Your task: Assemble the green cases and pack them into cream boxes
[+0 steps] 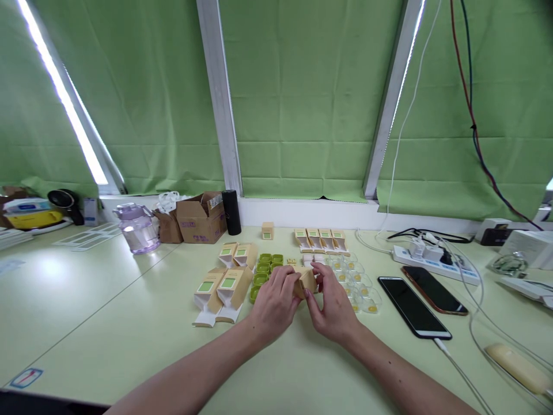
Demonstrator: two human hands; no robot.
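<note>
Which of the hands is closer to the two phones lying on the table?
Right. The right hand sits just left of the phones; the left hand lies farther left, beyond it.

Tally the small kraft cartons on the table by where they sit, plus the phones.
Carton held in both hands: 1
Open cartons left of the hands: 4
Cartons in the back row: 4
Lone closed carton at the back: 1
Phones: 2
Total: 12
</note>
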